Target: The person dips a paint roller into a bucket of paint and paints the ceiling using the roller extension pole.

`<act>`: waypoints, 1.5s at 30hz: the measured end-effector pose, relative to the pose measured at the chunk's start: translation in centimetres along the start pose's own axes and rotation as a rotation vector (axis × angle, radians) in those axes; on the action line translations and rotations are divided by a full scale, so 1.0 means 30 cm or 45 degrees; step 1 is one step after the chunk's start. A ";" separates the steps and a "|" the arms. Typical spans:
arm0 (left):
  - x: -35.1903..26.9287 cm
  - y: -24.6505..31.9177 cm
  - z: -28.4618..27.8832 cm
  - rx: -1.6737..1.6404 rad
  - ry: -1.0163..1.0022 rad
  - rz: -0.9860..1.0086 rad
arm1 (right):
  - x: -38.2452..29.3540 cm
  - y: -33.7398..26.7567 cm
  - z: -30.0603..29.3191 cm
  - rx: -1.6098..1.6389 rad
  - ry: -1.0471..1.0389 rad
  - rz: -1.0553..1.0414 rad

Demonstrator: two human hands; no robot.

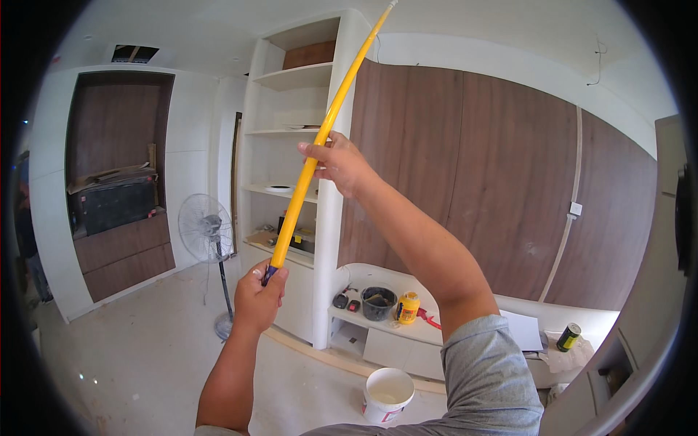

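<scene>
A long yellow pole [305, 180] slants up and away from me toward the ceiling. My left hand [262, 291] is wrapped around its dark lower grip. Higher up the shaft, my right hand [339, 163] holds the pole between thumb and fingers, with whitish smears on the skin. The pole's pale tip reaches the top edge of the view, and whatever it may carry beyond that is out of sight. On the floor in front of me stands a white plastic bucket [388, 387], its pale inside visible.
A pedestal fan [207, 229] stands left of a white shelf unit [327, 272]. The low white cabinet [401, 349] bears a black bucket [378, 305], a yellow plastic jar [407, 308] and a drink can [569, 337]. Wires [599, 60] hang from the ceiling. A person [32, 240] is at the far left.
</scene>
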State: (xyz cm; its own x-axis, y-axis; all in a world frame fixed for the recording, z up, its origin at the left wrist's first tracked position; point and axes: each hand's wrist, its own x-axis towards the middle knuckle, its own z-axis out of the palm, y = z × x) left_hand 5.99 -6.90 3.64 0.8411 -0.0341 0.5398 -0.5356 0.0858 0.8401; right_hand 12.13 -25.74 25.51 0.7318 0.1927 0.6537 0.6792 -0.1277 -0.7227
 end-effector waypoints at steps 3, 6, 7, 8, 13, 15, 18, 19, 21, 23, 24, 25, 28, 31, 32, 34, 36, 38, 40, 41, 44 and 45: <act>-0.118 0.021 -0.063 -0.006 0.027 -0.003 | -0.087 -0.054 0.078 0.004 -0.091 -0.016; -0.243 0.051 -0.153 -0.010 0.026 -0.003 | -0.177 -0.122 0.184 -0.016 -0.115 -0.005; -0.286 0.064 -0.185 -0.039 0.026 0.012 | -0.205 -0.149 0.223 -0.043 -0.128 -0.004; -0.331 0.076 -0.216 -0.058 0.028 0.013 | -0.237 -0.176 0.261 -0.075 -0.130 0.001; -0.551 0.138 -0.371 -0.122 0.063 0.011 | -0.407 -0.311 0.450 -0.077 -0.199 -0.006; -0.637 0.163 -0.430 -0.125 0.099 0.001 | -0.469 -0.367 0.527 -0.062 -0.234 -0.031; -0.752 0.199 -0.525 -0.121 0.115 -0.006 | -0.554 -0.446 0.637 -0.090 -0.288 -0.091; -0.790 0.208 -0.549 -0.138 0.123 -0.012 | -0.584 -0.473 0.663 -0.104 -0.318 -0.092; -0.869 0.227 -0.594 -0.162 0.154 -0.048 | -0.644 -0.519 0.709 -0.127 -0.374 -0.088; -0.935 0.244 -0.642 -0.174 0.149 -0.036 | -0.682 -0.550 0.775 -0.101 -0.394 -0.083; -0.963 0.251 -0.667 -0.180 0.149 -0.034 | -0.698 -0.561 0.805 -0.078 -0.408 -0.076; -0.987 0.256 -0.689 -0.168 0.158 -0.040 | -0.715 -0.571 0.827 -0.058 -0.413 -0.101; -1.065 0.264 -0.739 -0.143 0.194 -0.062 | -0.767 -0.585 0.875 0.003 -0.437 -0.120; -1.131 0.275 -0.781 -0.137 0.230 -0.065 | -0.797 -0.587 0.927 0.069 -0.481 -0.162; -1.154 0.280 -0.788 -0.133 0.240 -0.051 | -0.809 -0.585 0.941 0.072 -0.485 -0.165; -1.172 0.296 -0.802 -0.109 0.265 -0.030 | -0.808 -0.585 0.964 0.094 -0.500 -0.159; -1.165 0.318 -0.812 -0.075 0.296 -0.018 | -0.785 -0.587 0.977 0.145 -0.527 -0.156; -1.131 0.345 -0.818 -0.042 0.296 -0.003 | -0.735 -0.596 0.988 0.095 -0.476 -0.139; -1.084 0.372 -0.816 -0.018 0.288 0.009 | -0.680 -0.608 0.975 0.105 -0.456 -0.112; -1.059 0.384 -0.810 -0.009 0.280 0.013 | -0.651 -0.616 0.963 0.135 -0.460 -0.083; -0.971 0.412 -0.797 -0.015 0.265 0.035 | -0.582 -0.616 0.941 0.107 -0.399 -0.044; -0.943 0.416 -0.789 -0.024 0.264 0.041 | -0.562 -0.611 0.933 0.078 -0.368 -0.035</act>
State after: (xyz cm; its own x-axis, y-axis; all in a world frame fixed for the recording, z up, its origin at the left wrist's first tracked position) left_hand -22.71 18.71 -2.42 0.8222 0.1742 0.5419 -0.5624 0.1018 0.8206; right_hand -14.22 0.57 21.47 0.6611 0.4654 0.5885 0.6874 -0.0613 -0.7236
